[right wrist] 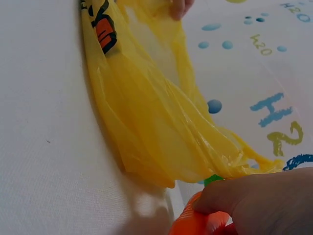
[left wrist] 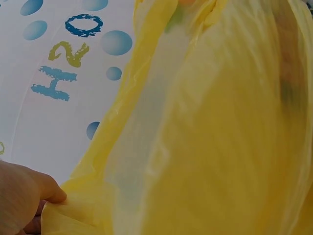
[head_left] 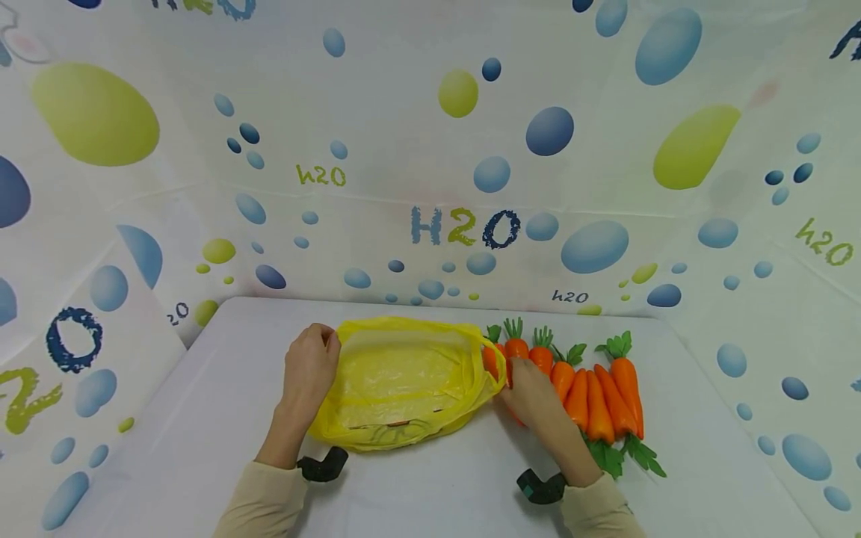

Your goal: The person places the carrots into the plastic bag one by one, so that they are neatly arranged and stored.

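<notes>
In the head view a yellow plastic bag (head_left: 403,373) lies on its side with its mouth spread open. My left hand (head_left: 311,370) pinches the bag's left rim; the left wrist view shows thumb and fingers (left wrist: 51,193) on the thin film. By the bag's right handle loop, my right hand (head_left: 534,396) holds an orange carrot (right wrist: 190,218) with the thumb over it. Its fingertips are hidden in both views. Several more carrots (head_left: 599,403) with green leafy tops lie in a row to the right, partly covered by the right hand and forearm.
A white cloth-covered table (head_left: 417,493) lies under everything. Behind it and at both sides hangs a white curtain (head_left: 403,149) with blue and green dots and H2O lettering. Black wrist cameras (head_left: 541,486) sit below the hands, near the beige sleeves (head_left: 262,497).
</notes>
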Demonstrator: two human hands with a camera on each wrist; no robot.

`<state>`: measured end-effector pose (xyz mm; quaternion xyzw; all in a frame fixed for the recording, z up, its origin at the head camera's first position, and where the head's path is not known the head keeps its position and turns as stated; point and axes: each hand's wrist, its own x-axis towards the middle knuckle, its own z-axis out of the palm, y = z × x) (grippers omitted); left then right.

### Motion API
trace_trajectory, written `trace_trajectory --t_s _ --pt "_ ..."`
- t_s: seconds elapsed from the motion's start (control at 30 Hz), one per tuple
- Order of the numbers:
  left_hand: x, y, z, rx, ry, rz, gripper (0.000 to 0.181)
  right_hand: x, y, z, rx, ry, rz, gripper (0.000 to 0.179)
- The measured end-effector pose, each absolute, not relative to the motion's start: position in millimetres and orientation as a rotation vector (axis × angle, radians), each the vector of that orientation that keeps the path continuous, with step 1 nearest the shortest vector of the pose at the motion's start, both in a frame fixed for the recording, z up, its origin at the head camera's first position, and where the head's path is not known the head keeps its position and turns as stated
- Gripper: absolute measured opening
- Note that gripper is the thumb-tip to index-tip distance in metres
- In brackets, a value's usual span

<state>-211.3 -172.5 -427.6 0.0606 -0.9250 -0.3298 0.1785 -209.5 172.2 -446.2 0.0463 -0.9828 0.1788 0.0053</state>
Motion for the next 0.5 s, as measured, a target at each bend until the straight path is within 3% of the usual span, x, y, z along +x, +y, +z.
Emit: trace_trajectory --t_s 0.27,0.5 --pt "-211.8 -172.7 -427.4 0.174 -2.632 -0.934 0.029 -212.0 178.7 -442.1 0.064 -3.083 0.579 0.071" --pt "-211.6 -172.8 -428.1 0.155 -2.628 -0.92 0.028 -211.8 183.0 -439.6 0.033 -3.049 0.582 0.065"
